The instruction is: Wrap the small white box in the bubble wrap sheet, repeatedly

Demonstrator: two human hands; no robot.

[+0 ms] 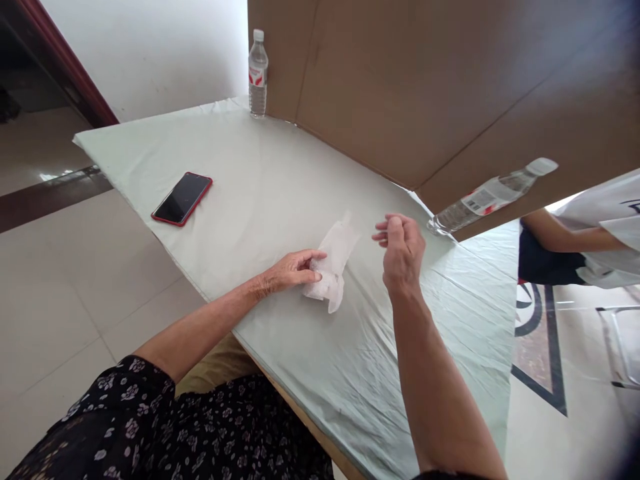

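A crumpled piece of thin white tissue [336,250] lies on the cloth-covered table, partly folded over at its near end. My left hand [295,269] rests at its left edge, thumb on top and fingers closed on it. To the right of the tissue, my right hand [401,250] hovers above the cloth, apart from it. Its fingers are loosely curled and a little apart, with nothing visible in them; some fingertips are slightly blurred.
A red-edged phone [183,199] lies at the table's left edge. One water bottle [257,77] stands at the back; another bottle [493,197] appears tilted at right. A large brown board [400,87] rises behind the green tablecloth [240,173]. Another person's arm [575,239] shows at far right.
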